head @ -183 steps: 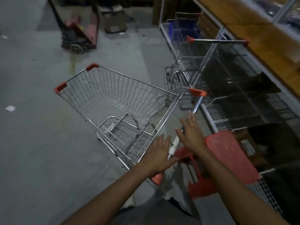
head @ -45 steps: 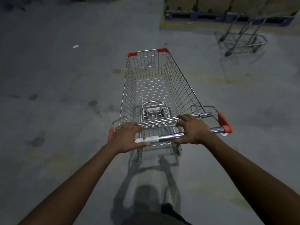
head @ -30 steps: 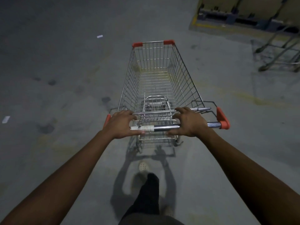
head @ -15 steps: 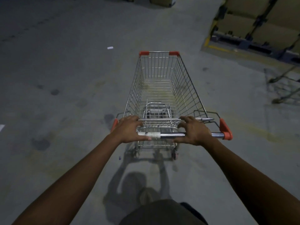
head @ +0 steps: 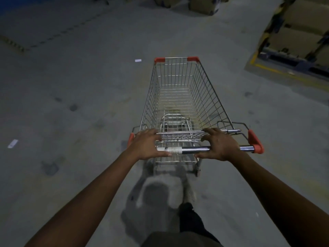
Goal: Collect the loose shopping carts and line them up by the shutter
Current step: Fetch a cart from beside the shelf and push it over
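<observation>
**Item 1: shopping cart** point(head: 179, 97). The basket is a grid of thin chromed rods that narrows toward the far end. Orange plastic caps point(head: 192, 59) sit on the two far top corners. It stands wheels-down on the floor, straight ahead of the person, with its long axis pointing away. Through the mesh bottom only the lower frame and the floor show. A wire flap lies folded at the near end.

**Item 2: handle bar** point(head: 194, 149). A round polished metal tube with a white label point(head: 169, 150) wrapped left of the middle. The end pieces point(head: 256, 143) are orange plastic.

**Item 3: left hand** point(head: 147, 145). It grasps the bar's left end with fingers curled over the top. The thumb lies along the near side, touching the label.

**Item 4: right hand** point(head: 220, 146). It grasps the bar right of the middle, fingers arched over it. A bare stretch of tube separates it from the right end piece.

**Item 5: floor** point(head: 80, 86). Matte grey concrete blotched with dark stains. It carries two white paper scraps, one near the cart's front point(head: 138, 60) and one far left point(head: 12, 143), and a yellow painted line point(head: 267, 68).

**Item 6: pallet** point(head: 293, 63). Dark, stacked with brown cardboard boxes point(head: 299, 32), at the upper right and well apart from the cart.

**Change since half a second ago:**
- Both grips are unchanged.
- The other cart's wire frame at the right edge has left the view.
- The nearer scrap now sits closer to the cart's front left corner.
- A pale shoe point(head: 189, 193) now shows below the handle.
</observation>
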Demonstrator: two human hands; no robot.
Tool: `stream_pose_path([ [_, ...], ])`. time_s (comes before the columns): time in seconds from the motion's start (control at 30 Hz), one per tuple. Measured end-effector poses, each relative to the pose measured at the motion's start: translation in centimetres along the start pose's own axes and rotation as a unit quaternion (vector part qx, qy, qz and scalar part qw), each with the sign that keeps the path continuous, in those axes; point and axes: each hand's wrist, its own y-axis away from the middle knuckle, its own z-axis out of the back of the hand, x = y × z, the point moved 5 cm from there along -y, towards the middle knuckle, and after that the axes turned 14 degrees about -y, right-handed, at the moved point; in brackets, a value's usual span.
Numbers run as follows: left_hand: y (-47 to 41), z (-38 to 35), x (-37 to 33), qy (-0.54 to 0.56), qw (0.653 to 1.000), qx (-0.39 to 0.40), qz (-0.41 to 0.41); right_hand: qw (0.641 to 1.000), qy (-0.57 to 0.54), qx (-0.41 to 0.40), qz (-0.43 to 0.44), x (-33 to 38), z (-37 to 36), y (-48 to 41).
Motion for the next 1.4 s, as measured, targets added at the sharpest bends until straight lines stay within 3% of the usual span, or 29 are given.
stream_pose_path([
  [0.4, -14.9, 5.1, 4.3, 0.018, 0.996, 0.034, 0.076, 0.998, 0.015, 0.040, 0.046, -6.5, 7.8, -17.3],
  [0.63, -22.6, 7.2, 9.1, 0.028, 0.995, 0.011, 0.091, 0.997, 0.025, 0.045, 0.064, -7.9, 10.8, -27.0],
  [0.87, -32.4, 9.2, 18.3, 0.045, 0.995, -0.026, 0.080, 0.996, 0.030, 0.034, 0.074, -6.7, 13.9, -39.5],
  [1.4, -51.3, 14.9, 36.6, 0.051, 0.995, -0.001, 0.081, 0.997, 0.034, 0.039, 0.054, -3.9, 21.4, -64.9],
])
